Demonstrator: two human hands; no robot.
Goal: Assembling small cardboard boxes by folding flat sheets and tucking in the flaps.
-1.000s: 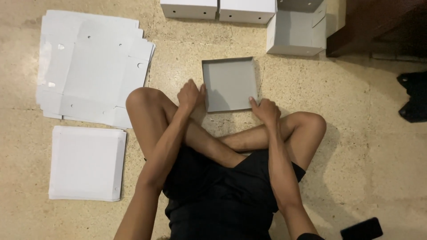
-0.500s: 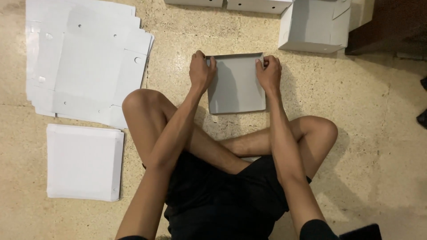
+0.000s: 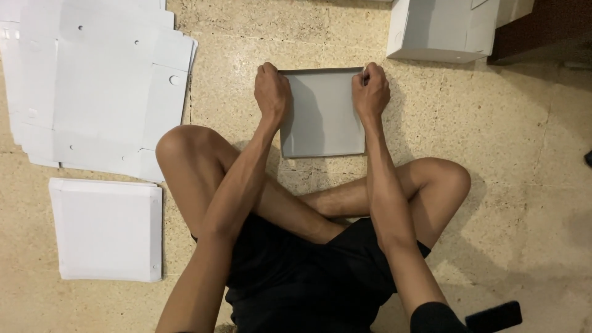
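Sitting cross-legged on the floor (image 3: 505,185), a person clamps the left hand (image 3: 272,92) and right hand (image 3: 370,92) on the far corners of a grey box tray (image 3: 323,117) lying between the knees, steadying its walls

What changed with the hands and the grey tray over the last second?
Both hands moved forward along the tray: the left hand and right hand now grip its far corners. The tray stayed on the floor, and the flat white sheets stayed put.

Both hands' grip, earlier lower, now at tray (image 3: 322,114) far corners.
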